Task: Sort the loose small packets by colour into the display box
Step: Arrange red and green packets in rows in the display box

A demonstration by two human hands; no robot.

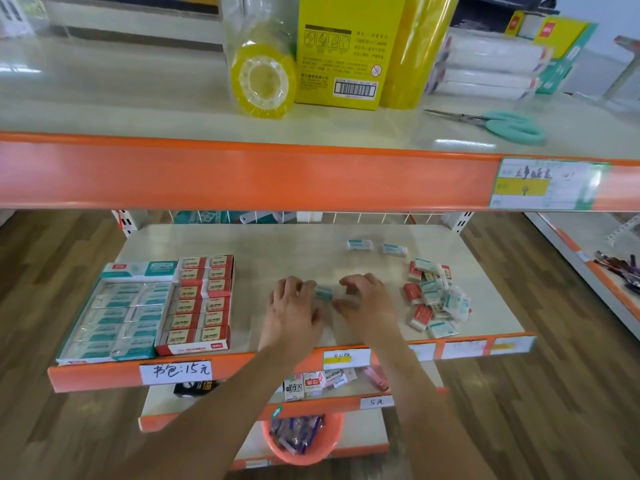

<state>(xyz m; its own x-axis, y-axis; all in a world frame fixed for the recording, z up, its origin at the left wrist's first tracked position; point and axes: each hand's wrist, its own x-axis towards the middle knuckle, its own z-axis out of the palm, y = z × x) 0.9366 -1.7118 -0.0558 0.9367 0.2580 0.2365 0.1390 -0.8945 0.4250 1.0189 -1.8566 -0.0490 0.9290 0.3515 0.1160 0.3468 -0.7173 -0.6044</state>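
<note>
On the middle shelf, my left hand (294, 306) and my right hand (363, 299) meet over a teal and white packet (324, 292). My left fingers curl onto its left end, and my right fingers curl beside its right end, blurred. A teal display box (114, 313) filled with teal packets stands at the shelf's left. Right beside it is a red display box (199, 303) full of red packets. A loose pile of red and teal packets (436, 299) lies at the right. Two teal packets (360, 244) (394, 250) lie apart behind the pile.
The upper shelf edge (242, 174) overhangs the work area and carries yellow tape rolls (263, 79), a yellow box (346, 53) and teal scissors (505, 124). Lower shelves hold small boxes (311, 382) and an orange bowl (303, 439) of items.
</note>
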